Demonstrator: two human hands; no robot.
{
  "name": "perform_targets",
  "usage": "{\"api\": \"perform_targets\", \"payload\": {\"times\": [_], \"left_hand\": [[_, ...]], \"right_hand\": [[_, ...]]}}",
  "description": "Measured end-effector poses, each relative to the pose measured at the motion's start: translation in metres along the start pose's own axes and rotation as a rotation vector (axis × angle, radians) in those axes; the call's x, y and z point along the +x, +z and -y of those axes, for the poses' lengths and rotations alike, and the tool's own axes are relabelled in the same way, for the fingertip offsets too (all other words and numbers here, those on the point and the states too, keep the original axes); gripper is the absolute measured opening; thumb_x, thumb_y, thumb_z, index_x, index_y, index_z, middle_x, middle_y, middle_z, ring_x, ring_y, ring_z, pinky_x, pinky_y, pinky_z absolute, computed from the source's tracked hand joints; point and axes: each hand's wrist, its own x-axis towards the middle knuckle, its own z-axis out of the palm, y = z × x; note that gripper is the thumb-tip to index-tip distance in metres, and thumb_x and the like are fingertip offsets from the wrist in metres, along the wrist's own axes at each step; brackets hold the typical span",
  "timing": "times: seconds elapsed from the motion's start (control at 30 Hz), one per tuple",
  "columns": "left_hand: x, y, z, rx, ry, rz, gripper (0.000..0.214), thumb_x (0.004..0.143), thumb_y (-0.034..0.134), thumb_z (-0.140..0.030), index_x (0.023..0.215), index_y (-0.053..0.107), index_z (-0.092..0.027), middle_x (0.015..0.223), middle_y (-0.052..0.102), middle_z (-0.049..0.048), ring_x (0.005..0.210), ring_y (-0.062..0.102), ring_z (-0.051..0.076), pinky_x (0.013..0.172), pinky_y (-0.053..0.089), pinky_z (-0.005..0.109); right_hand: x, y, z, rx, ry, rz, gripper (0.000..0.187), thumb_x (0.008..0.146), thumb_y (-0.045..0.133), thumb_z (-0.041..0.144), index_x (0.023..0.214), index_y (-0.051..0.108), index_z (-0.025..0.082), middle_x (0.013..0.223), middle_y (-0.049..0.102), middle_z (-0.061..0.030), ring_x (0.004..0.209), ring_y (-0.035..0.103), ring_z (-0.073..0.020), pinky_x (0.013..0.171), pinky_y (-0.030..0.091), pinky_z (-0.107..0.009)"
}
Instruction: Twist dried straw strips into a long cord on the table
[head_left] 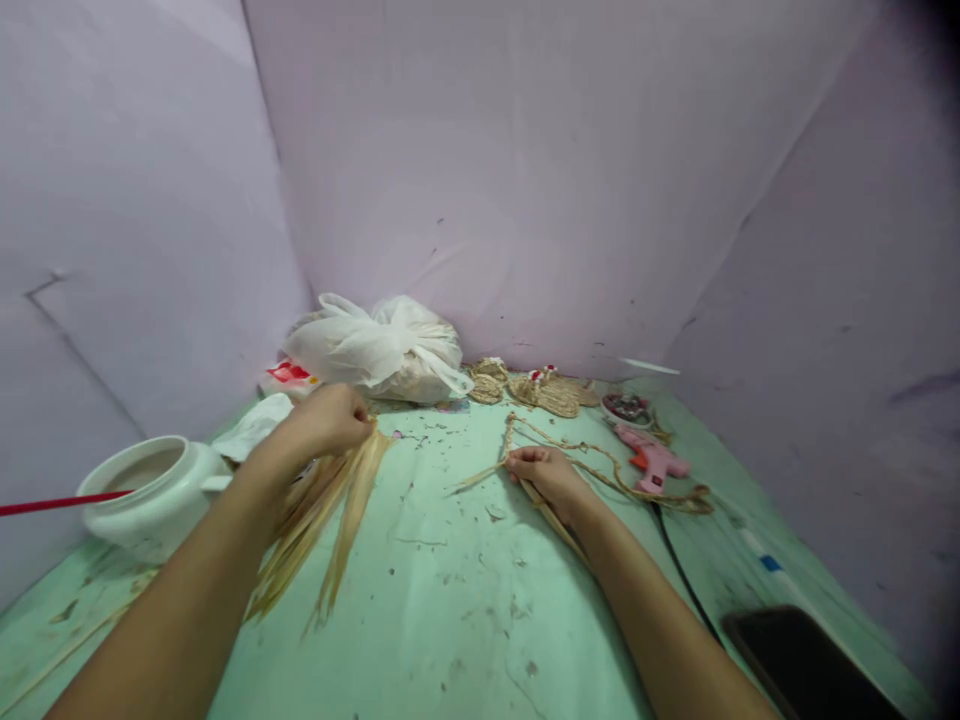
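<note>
My left hand is closed at the top end of a bundle of dried husk strips, which fan out toward me over the green table. Whether it grips one strip or several is hidden by the fingers. My right hand pinches the working end of a braided husk cord, with loose strips sticking out to the left and back under the wrist. From there the braid loops away to the right, ending beside a pink glue gun.
A white pot with a red stick stands at left. Behind are a tied white plastic bag and woven husk slippers along the wall. A small bowl sits by the glue gun. A dark phone lies front right.
</note>
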Motion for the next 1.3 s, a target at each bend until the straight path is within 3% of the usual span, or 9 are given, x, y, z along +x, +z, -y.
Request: {"api": "perform_targets", "payload": {"times": [0.07,0.2,0.37,0.53,0.63,0.73,0.9,1.07,1.3], "left_hand": [[0.001,0.017,-0.027,0.010,0.132,0.043,0.017,0.059,0.050,-0.028,0.056,0.061,-0.016,0.052,0.057,0.0029,0.052,0.051,0.014,0.051,0.034,0.023],[0.014,0.066,-0.074,0.046,0.271,-0.029,0.016,0.059,0.048,-0.022,0.060,0.063,-0.016,0.061,0.061,0.0056,0.058,0.052,0.015,0.052,0.032,0.024],[0.030,0.103,-0.097,-0.173,0.346,0.067,0.016,0.056,0.046,-0.017,0.056,0.061,-0.014,0.052,0.055,0.0027,0.054,0.049,0.013,0.049,0.031,0.022],[0.030,0.107,-0.100,-0.525,0.172,0.363,0.013,0.055,0.049,-0.020,0.059,0.059,-0.012,0.042,0.044,-0.0027,0.040,0.038,0.008,0.040,0.029,0.020],[0.029,0.109,-0.100,-0.588,0.139,0.444,0.011,0.055,0.049,-0.021,0.056,0.056,-0.013,0.039,0.038,-0.0044,0.035,0.033,0.007,0.037,0.026,0.020],[0.029,0.110,-0.099,-0.533,0.169,0.435,0.013,0.055,0.046,-0.021,0.054,0.057,-0.013,0.038,0.037,-0.0041,0.035,0.032,0.007,0.038,0.026,0.021],[0.031,0.110,-0.099,-0.290,0.304,0.278,0.019,0.053,0.045,-0.020,0.054,0.061,-0.012,0.045,0.048,-0.0005,0.046,0.041,0.010,0.045,0.029,0.021],[0.030,0.112,-0.100,-0.217,0.341,0.201,0.020,0.055,0.045,-0.021,0.056,0.064,-0.012,0.049,0.054,0.0006,0.050,0.046,0.012,0.046,0.030,0.022],[0.031,0.106,-0.100,-0.569,0.205,0.410,0.008,0.053,0.051,-0.018,0.053,0.057,-0.012,0.041,0.044,-0.0034,0.040,0.038,0.007,0.042,0.030,0.020]], "right_hand": [[0.001,-0.001,-0.002,0.028,0.000,0.005,0.014,0.057,0.059,0.026,0.054,0.054,0.014,0.045,0.048,0.0034,0.041,0.035,-0.0065,0.044,0.026,-0.021],[0.002,-0.003,-0.003,0.077,0.011,0.014,0.014,0.057,0.060,0.026,0.054,0.054,0.014,0.044,0.049,0.0039,0.040,0.035,-0.0062,0.043,0.027,-0.020],[0.002,-0.003,0.000,0.119,0.000,0.018,0.010,0.058,0.059,0.023,0.056,0.057,0.013,0.045,0.049,0.0041,0.041,0.035,-0.0059,0.043,0.026,-0.020],[0.003,-0.002,0.002,0.094,-0.007,0.000,0.008,0.059,0.056,0.019,0.054,0.057,0.013,0.043,0.048,0.0043,0.042,0.035,-0.0061,0.044,0.026,-0.020],[0.002,-0.002,0.003,0.101,0.004,-0.019,0.007,0.059,0.056,0.018,0.053,0.057,0.013,0.043,0.049,0.0042,0.042,0.036,-0.0063,0.045,0.027,-0.019],[0.001,-0.001,0.004,0.124,0.022,-0.030,0.006,0.058,0.056,0.018,0.054,0.056,0.013,0.044,0.050,0.0041,0.042,0.037,-0.0061,0.045,0.027,-0.019],[0.003,-0.002,0.002,0.129,-0.011,-0.010,0.008,0.058,0.057,0.020,0.054,0.057,0.013,0.045,0.051,0.0035,0.043,0.036,-0.0060,0.046,0.027,-0.019],[0.003,-0.003,0.000,0.150,-0.025,-0.001,0.007,0.057,0.057,0.020,0.054,0.056,0.014,0.045,0.050,0.0041,0.043,0.037,-0.0065,0.047,0.027,-0.020],[0.002,-0.001,0.003,0.122,0.004,-0.013,0.008,0.058,0.056,0.019,0.054,0.055,0.013,0.044,0.048,0.0045,0.042,0.035,-0.0060,0.045,0.025,-0.020]]}}
